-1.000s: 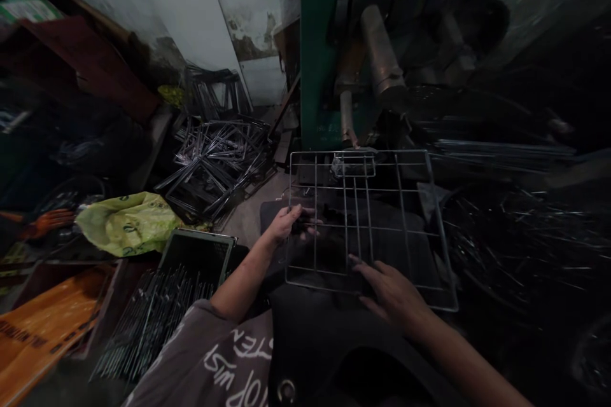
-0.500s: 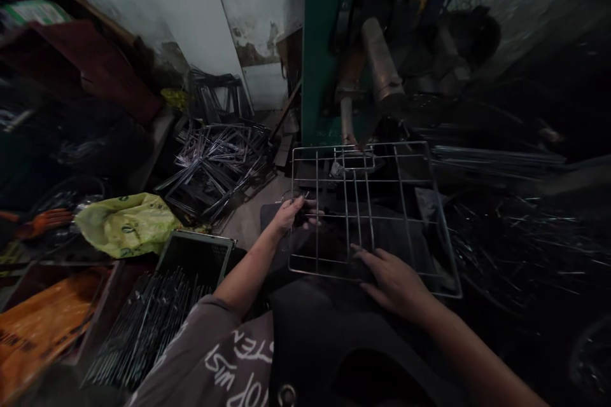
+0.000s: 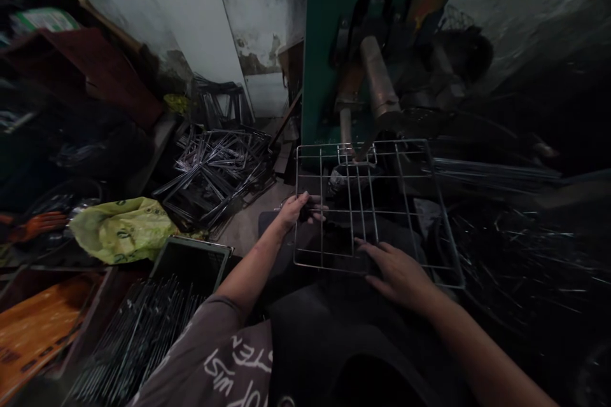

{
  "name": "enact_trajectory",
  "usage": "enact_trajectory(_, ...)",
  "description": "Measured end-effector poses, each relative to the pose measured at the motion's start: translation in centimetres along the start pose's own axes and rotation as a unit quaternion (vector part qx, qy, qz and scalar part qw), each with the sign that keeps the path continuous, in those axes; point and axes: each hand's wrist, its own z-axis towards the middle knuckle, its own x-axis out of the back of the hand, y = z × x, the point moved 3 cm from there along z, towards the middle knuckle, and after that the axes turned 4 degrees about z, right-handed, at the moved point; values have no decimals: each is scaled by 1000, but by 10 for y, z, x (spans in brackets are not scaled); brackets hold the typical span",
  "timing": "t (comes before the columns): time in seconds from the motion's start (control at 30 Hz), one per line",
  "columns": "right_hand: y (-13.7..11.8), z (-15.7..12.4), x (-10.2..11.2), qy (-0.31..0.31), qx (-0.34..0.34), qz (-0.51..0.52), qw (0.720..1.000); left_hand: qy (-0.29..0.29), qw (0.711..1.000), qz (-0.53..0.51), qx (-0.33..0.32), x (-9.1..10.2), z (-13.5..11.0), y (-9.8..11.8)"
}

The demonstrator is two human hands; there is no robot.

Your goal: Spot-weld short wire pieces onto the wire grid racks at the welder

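Observation:
A rectangular wire rack of crossed metal rods is held out in front of me, with a small rectangular wire loop at its far edge. That far edge meets the copper-coloured rods of a green machine. My left hand is closed around the rack's left side rod. At the near side, my right hand has its fingertips on the middle wires and its thumb by the near edge; the exact grip is partly hidden in the dark.
On the left floor lies a pile of wire frames. Nearer are a yellow-green sack, a crate with many thin metal rods, and an orange sack. An orange-gloved hand shows at far left. Loose wire pieces lie right.
The rack and both hands have shifted only slightly, and the view has tilted a little. Both hands stay at the same places on the rack.

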Motion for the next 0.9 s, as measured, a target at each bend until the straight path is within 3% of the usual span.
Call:
enact_trajectory(0.5,9,6,1,-6,-3,32,999,2,1000,-8,-6,-3,4,7)
enact_trajectory(0.67,6,7,3,-26,-26,33,999,29,1000,8,-10,-4,1,8)
enact_trajectory(0.9,14,18,24,-24,-32,20,999,37,999,-1,-36,-8,9,18)
